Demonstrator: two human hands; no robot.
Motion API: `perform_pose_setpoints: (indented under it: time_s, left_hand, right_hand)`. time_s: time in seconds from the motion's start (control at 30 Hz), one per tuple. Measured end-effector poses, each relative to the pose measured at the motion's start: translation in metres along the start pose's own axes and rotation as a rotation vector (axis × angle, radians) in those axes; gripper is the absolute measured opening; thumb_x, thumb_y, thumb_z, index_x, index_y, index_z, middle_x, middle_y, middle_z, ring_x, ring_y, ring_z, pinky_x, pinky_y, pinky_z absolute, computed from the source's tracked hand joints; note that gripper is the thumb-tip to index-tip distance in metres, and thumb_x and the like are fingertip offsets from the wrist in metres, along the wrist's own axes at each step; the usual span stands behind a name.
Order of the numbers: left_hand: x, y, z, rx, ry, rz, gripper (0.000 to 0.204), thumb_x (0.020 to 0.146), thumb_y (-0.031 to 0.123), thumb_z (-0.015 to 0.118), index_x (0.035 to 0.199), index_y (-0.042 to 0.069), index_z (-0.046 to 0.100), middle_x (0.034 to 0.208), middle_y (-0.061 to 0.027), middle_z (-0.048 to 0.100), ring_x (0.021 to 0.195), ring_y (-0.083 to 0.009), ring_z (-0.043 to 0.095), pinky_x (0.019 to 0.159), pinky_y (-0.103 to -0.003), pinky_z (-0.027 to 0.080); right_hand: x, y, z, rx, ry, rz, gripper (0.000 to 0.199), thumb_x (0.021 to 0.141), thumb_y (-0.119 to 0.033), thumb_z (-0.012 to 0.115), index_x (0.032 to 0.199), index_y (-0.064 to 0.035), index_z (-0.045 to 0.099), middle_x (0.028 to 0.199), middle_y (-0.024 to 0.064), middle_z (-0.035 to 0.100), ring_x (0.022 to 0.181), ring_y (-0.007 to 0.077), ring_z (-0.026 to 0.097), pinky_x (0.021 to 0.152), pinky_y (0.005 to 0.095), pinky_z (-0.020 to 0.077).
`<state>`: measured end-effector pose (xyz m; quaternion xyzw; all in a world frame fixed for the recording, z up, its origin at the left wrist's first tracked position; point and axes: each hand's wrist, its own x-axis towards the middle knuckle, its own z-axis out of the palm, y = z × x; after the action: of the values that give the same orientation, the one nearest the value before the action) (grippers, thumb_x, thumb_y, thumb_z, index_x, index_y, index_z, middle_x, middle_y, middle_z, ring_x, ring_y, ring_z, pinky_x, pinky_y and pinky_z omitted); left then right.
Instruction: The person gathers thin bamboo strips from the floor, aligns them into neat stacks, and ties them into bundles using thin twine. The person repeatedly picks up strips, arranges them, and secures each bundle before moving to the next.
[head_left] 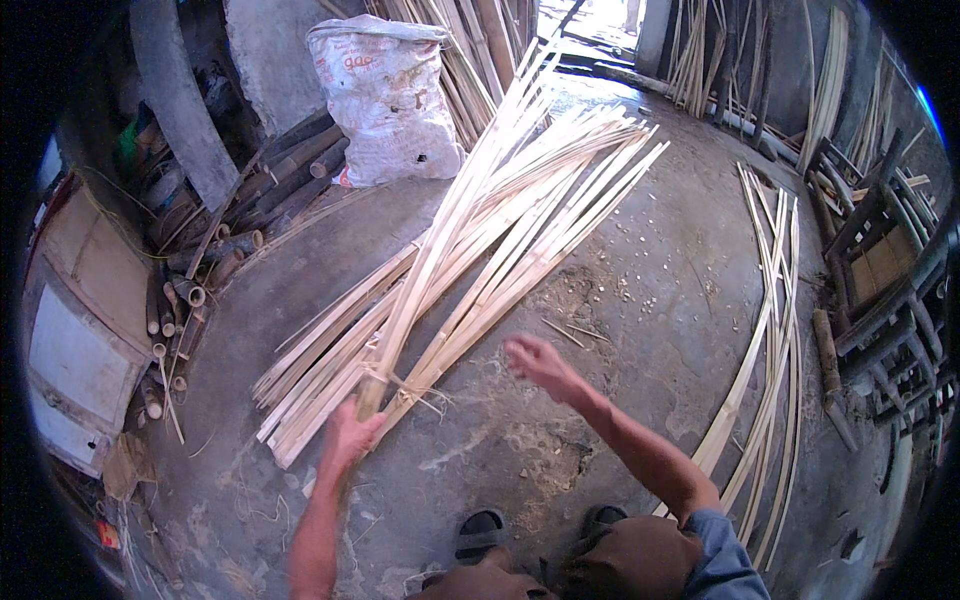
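Observation:
My left hand (352,430) is closed around the near end of a bundle of pale bamboo strips (425,270), just below a tie (378,372) wrapped round it. The bundle slants away over other strips lying on the floor. Beside it, to the right, another tied bundle of strips (500,290) points the same way, with loose ends of its binding (425,392) sticking out. My right hand (540,362) hangs over the floor to the right of the bundles, fingers loosely bent and apart, slightly blurred, with nothing visible in it.
Loose strips (765,330) lie along the right side, near a wooden rack (890,270). A white woven sack (385,100) stands at the far left. Bamboo poles (270,180) are piled by the left wall. Wood chips (640,270) dot the concrete floor (560,440).

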<state>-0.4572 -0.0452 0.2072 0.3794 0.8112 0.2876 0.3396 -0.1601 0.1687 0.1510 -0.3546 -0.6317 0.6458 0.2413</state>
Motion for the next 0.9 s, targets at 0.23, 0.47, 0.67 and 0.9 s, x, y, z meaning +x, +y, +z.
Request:
perform_pose_setpoints:
  time_s: [0.23,0.47,0.67,0.9]
  left_hand:
    - [0.066,-0.052,-0.117,0.467,0.127,0.067,0.052,0.073,0.042,0.076,0.109,0.006,0.066,0.077,-0.0145,0.068,0.069,-0.0265,0.068,0.065,-0.042,0.054]
    - [0.126,-0.027,-0.189,1.123,1.039,0.188,0.061,0.08,0.035,0.073,0.131,0.01,0.051,0.124,-0.0164,0.059,0.118,-0.032,0.055,0.1,-0.053,0.042]
    - [0.15,-0.117,-0.112,0.529,0.502,0.334,0.046,0.082,0.035,0.07,0.117,0.006,0.063,0.117,-0.0184,0.062,0.111,-0.0369,0.059,0.097,-0.044,0.046]
    - [0.089,-0.135,0.037,0.547,0.237,0.214,0.058,0.084,0.048,0.067,0.12,0.004,0.058,0.116,-0.0183,0.059,0.109,-0.0374,0.057,0.09,-0.051,0.047]
  right_hand:
    - [-0.065,0.053,0.007,-0.369,-0.087,0.047,0.037,0.102,-0.031,0.051,0.121,-0.0002,0.061,0.089,0.001,0.061,0.081,0.0113,0.056,0.072,0.0302,0.0486]
    - [-0.071,0.054,0.019,-0.402,-0.042,0.106,0.035,0.1,-0.029,0.051,0.121,-0.0016,0.061,0.091,0.0044,0.063,0.084,0.0123,0.057,0.074,0.0299,0.0485]
    - [-0.092,0.073,0.047,-0.357,-0.108,0.157,0.032,0.1,-0.028,0.052,0.117,-0.0029,0.063,0.089,0.0063,0.064,0.084,0.0155,0.061,0.074,0.0311,0.0489]
    - [-0.122,0.105,0.035,-0.435,-0.141,0.248,0.031,0.1,-0.028,0.051,0.111,-0.0018,0.063,0.089,0.007,0.065,0.079,0.0158,0.062,0.072,0.0331,0.05]
